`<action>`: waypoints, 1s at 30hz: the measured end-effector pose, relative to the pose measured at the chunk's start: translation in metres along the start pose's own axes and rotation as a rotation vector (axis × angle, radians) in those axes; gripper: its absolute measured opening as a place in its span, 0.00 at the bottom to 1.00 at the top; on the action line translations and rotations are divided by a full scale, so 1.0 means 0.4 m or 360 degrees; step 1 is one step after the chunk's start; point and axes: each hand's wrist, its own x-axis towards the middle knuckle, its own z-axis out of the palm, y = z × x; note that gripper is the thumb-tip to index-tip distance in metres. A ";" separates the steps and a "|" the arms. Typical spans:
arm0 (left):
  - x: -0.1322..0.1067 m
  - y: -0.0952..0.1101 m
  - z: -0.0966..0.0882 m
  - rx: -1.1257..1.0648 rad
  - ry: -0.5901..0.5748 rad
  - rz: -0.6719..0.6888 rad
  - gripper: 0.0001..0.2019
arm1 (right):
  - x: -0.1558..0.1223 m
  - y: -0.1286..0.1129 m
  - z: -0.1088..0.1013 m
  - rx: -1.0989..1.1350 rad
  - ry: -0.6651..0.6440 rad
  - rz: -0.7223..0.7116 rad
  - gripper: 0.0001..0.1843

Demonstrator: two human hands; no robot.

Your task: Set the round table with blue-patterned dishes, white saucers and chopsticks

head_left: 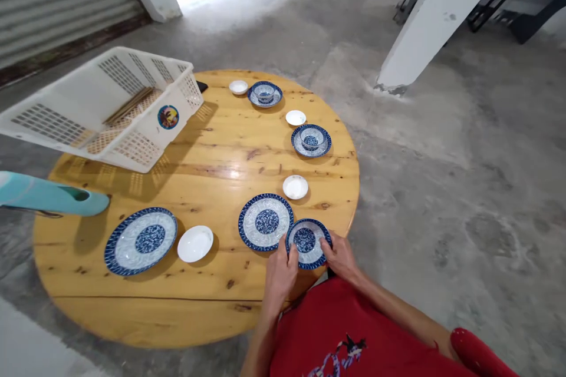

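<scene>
Between my two hands is a blue-and-white patterned bowl (305,241), tilted so its inside faces me. My left hand (282,268) grips its left rim with the thumb on top. On the right rim, my right hand (340,256) has its thumb over the edge and its fingers hidden beneath. Just left of the bowl, partly covered by it, a blue-rimmed plate (266,222) lies on the table. A small white dish (295,187) sits behind the plate. Farther left are another white dish (195,244) and another blue-rimmed plate (141,241).
The round wooden table (212,156) carries a white plastic basket (128,112) with wooden sticks inside, and a turquoise holder (79,200). Two patterned bowls (312,138) (264,93) stand on plates along the far right edge, beside small white dishes. A white pillar (442,17) rises beyond.
</scene>
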 end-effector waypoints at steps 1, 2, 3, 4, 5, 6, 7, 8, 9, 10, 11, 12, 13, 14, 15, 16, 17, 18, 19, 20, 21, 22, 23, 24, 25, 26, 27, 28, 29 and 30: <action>-0.005 0.017 0.017 -0.0022 -0.0016 -0.0025 0.21 | -0.003 0.021 -0.013 -0.0005 0.0007 -0.0009 0.17; -0.006 0.036 0.035 -0.0058 -0.0025 -0.0055 0.21 | -0.002 0.043 -0.028 -0.0005 0.0009 -0.0013 0.18; -0.004 0.056 0.054 -0.0097 -0.0030 -0.0082 0.21 | 0.000 0.066 -0.045 -0.0003 0.0005 -0.0010 0.19; 0.001 0.079 0.076 -0.0124 -0.0039 -0.0091 0.21 | 0.006 0.090 -0.066 -0.0001 -0.0001 -0.0004 0.19; 0.010 0.105 0.100 -0.0146 -0.0046 -0.0090 0.21 | 0.013 0.116 -0.090 0.0001 -0.0006 0.0000 0.20; 0.021 0.135 0.127 -0.0169 -0.0046 -0.0089 0.20 | 0.022 0.144 -0.119 0.0003 -0.0007 0.0002 0.21; 0.035 0.169 0.157 -0.0195 -0.0037 -0.0093 0.20 | 0.033 0.175 -0.152 0.0004 -0.0004 -0.0002 0.21; 0.051 0.207 0.190 -0.0225 -0.0026 -0.0101 0.20 | 0.045 0.208 -0.190 0.0004 0.0006 -0.0010 0.22; 0.068 0.248 0.226 -0.0260 -0.0016 -0.0110 0.20 | 0.058 0.243 -0.231 0.0000 0.0024 -0.0017 0.23; 0.086 0.291 0.265 -0.0297 -0.0006 -0.0117 0.20 | 0.071 0.280 -0.276 -0.0009 0.0047 -0.0017 0.23; 0.103 0.336 0.304 -0.0335 0.0000 -0.0119 0.21 | 0.084 0.319 -0.323 -0.0027 0.0070 -0.0009 0.24; 0.121 0.380 0.343 -0.0371 0.0006 -0.0113 0.20 | 0.098 0.357 -0.370 -0.0049 0.0085 0.0000 0.25; 0.138 0.424 0.380 -0.0405 0.0008 -0.0098 0.20 | 0.111 0.395 -0.418 -0.0071 0.0084 0.0008 0.26; 0.154 0.465 0.415 -0.0439 -0.0001 -0.0077 0.21 | 0.124 0.430 -0.464 -0.0093 0.0074 0.0015 0.26; 0.169 0.504 0.445 -0.0473 -0.0020 -0.0059 0.21 | 0.137 0.462 -0.507 -0.0110 0.0056 0.0020 0.26; 0.183 0.540 0.471 -0.0506 -0.0045 -0.0045 0.21 | 0.150 0.489 -0.547 -0.0118 0.0033 0.0024 0.26; 0.196 0.572 0.491 -0.0536 -0.0072 -0.0039 0.22 | 0.163 0.512 -0.582 -0.0113 0.0006 0.0031 0.26; 0.207 0.599 0.505 -0.0560 -0.0096 -0.0044 0.22 | 0.177 0.530 -0.611 -0.0096 -0.0025 0.0040 0.25; 0.218 0.623 0.512 -0.0575 -0.0113 -0.0059 0.22 | 0.192 0.543 -0.634 -0.0070 -0.0057 0.0051 0.24; 0.228 0.643 0.515 -0.0579 -0.0115 -0.0083 0.22 | 0.208 0.551 -0.650 -0.0033 -0.0097 0.0059 0.24; 0.237 0.659 0.512 -0.0567 -0.0099 -0.0111 0.22 | 0.226 0.555 -0.661 0.0008 -0.0142 0.0060 0.24; 0.247 0.671 0.504 -0.0538 -0.0074 -0.0144 0.21 | 0.246 0.555 -0.666 0.0049 -0.0188 0.0051 0.23; 0.257 0.680 0.493 -0.0492 -0.0043 -0.0176 0.21 | 0.267 0.551 -0.667 0.0086 -0.0228 0.0025 0.23; 0.269 0.687 0.479 -0.0434 -0.0007 -0.0205 0.20 | 0.291 0.545 -0.664 0.0113 -0.0260 -0.0014 0.22; 0.281 0.691 0.464 -0.0371 0.0026 -0.0230 0.19 | 0.317 0.537 -0.660 0.0130 -0.0286 -0.0059 0.22; 0.295 0.695 0.449 -0.0306 0.0056 -0.0252 0.19 | 0.345 0.526 -0.656 0.0132 -0.0306 -0.0104 0.22; 0.310 0.697 0.433 -0.0243 0.0082 -0.0273 0.18 | 0.374 0.515 -0.652 0.0120 -0.0320 -0.0147 0.21; 0.327 0.699 0.418 -0.0182 0.0112 -0.0293 0.18 | 0.405 0.502 -0.649 0.0094 -0.0329 -0.0190 0.21; 0.346 0.701 0.404 -0.0126 0.0150 -0.0314 0.17 | 0.438 0.489 -0.647 0.0059 -0.0334 -0.0234 0.21; 0.367 0.702 0.390 -0.0076 0.0194 -0.0336 0.16 | 0.473 0.475 -0.647 0.0023 -0.0342 -0.0284 0.21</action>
